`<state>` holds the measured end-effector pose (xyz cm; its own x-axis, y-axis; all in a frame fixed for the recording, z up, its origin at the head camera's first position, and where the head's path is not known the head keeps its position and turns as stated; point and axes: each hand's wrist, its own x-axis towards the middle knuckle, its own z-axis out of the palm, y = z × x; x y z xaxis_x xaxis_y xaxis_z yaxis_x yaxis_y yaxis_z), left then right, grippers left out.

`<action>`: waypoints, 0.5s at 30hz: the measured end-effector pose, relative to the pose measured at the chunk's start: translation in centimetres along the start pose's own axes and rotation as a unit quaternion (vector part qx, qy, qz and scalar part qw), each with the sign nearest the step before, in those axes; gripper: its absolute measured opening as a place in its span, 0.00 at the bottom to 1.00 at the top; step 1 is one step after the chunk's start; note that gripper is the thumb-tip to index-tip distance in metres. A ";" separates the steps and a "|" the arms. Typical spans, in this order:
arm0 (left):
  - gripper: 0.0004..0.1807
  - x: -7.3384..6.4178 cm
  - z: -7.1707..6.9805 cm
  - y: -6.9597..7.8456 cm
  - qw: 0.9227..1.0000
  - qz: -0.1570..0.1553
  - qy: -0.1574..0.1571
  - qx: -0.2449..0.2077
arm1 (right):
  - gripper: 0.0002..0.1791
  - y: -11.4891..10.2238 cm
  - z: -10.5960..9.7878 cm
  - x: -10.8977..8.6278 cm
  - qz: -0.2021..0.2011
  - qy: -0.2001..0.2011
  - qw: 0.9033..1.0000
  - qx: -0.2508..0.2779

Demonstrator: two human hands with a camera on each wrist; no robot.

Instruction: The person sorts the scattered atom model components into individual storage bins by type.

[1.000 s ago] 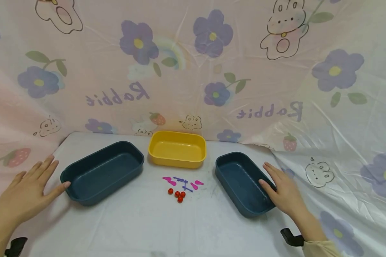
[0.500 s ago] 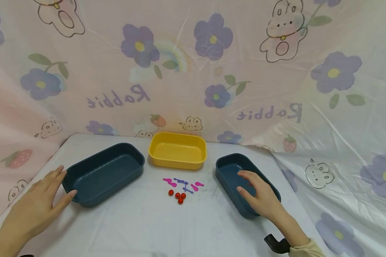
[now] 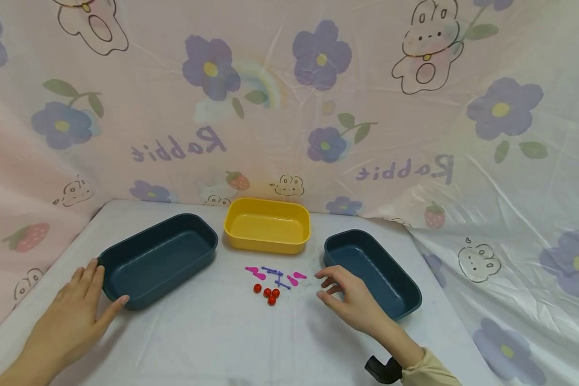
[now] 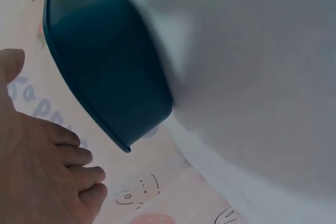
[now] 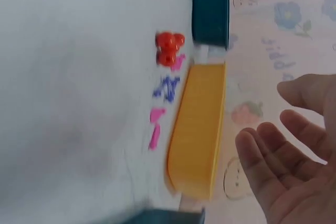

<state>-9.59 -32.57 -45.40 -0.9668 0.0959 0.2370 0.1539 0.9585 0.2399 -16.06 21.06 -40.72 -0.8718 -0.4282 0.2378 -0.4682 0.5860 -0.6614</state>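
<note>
My left hand (image 3: pixel 74 316) hovers at the near left end of the larger dark teal tray (image 3: pixel 159 260), fingers spread and holding nothing. My right hand (image 3: pixel 352 300) is in the air over the left side of the smaller teal tray (image 3: pixel 381 273), its fingers loosely bent and nothing between them. To its left on the white table lie small magenta bulb-shaped pieces (image 3: pixel 299 275), thin purple stick-like pieces (image 3: pixel 272 272) and several round red beads (image 3: pixel 272 301). In the right wrist view, the fingers (image 5: pixel 262 166) hang apart from the red beads (image 5: pixel 167 41).
A yellow tray (image 3: pixel 267 246) stands at the back middle between the two teal trays. Behind it hangs a curtain (image 3: pixel 270 134) printed with flowers and rabbits. The white tablecloth (image 3: pixel 212 343) stretches in front of the small pieces.
My right hand has moved left from the smaller tray's right rim, across it, towards the small pieces. My left hand has shifted slightly right and nearer me. The small pieces have stayed put.
</note>
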 end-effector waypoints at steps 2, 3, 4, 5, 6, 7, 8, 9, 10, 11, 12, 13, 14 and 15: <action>0.51 0.0 0.1 0.0 1.000 -0.007 -0.011 -0.002 | 0.18 -0.3 0.8 0.5 -0.003 -0.013 1.000 0.007; 0.52 0.0 0.2 0.0 1.000 -0.010 -0.017 -0.004 | 0.17 -0.4 1.2 0.7 -0.006 -0.019 1.000 0.010; 0.52 0.0 0.3 0.1 1.000 -0.012 -0.017 -0.006 | 0.17 -0.4 1.6 1.0 -0.011 -0.025 1.000 0.009; 0.52 0.0 0.4 0.1 1.000 -0.013 -0.018 -0.008 | 0.16 -0.4 2.0 1.2 -0.016 -0.031 0.999 0.011; 0.52 -0.1 0.6 0.1 1.000 -0.013 -0.018 -0.010 | 0.16 -0.4 2.5 1.5 -0.019 -0.038 0.999 0.011; 0.52 -0.1 0.7 0.1 1.000 -0.013 -0.018 -0.012 | 0.15 -0.4 2.9 1.7 -0.023 -0.044 0.999 0.011; 0.51 -0.2 0.9 0.1 1.000 -0.012 -0.015 -0.012 | 0.14 -0.4 3.3 2.0 -0.027 -0.051 0.998 0.010; 0.51 -0.2 1.0 0.1 1.000 -0.011 -0.014 -0.013 | 0.14 -0.3 3.7 2.2 -0.031 -0.059 0.998 0.011; 0.51 -0.3 1.1 0.2 1.000 -0.010 -0.011 -0.014 | 0.14 -0.3 4.1 2.5 -0.033 -0.067 0.997 0.011; 0.51 -0.3 1.2 0.2 1.000 -0.011 -0.014 -0.016 | 0.14 -0.2 4.5 2.7 -0.033 -0.076 0.996 0.011; 0.51 -0.3 1.2 0.2 1.000 -0.013 -0.018 -0.017 | 0.14 -0.2 4.9 3.0 -0.035 -0.085 0.996 0.010; 0.52 -0.3 1.2 0.2 0.999 -0.015 -0.022 -0.018 | 0.14 -0.1 5.3 3.2 -0.036 -0.093 0.995 0.009; 0.52 -0.3 1.2 0.2 0.999 -0.019 -0.027 -0.020 | 0.14 0.0 5.6 3.4 -0.036 -0.102 0.994 0.007; 0.52 -0.3 1.2 0.2 0.999 -0.022 -0.031 -0.020 | 0.14 0.0 6.0 3.6 -0.035 -0.111 0.993 0.004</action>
<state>-9.54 -32.05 -46.50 -0.9833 0.0717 0.1670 0.1181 0.9507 0.2869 -18.36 15.41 -44.14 -0.7838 -0.6089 0.1221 -0.5247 0.5440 -0.6548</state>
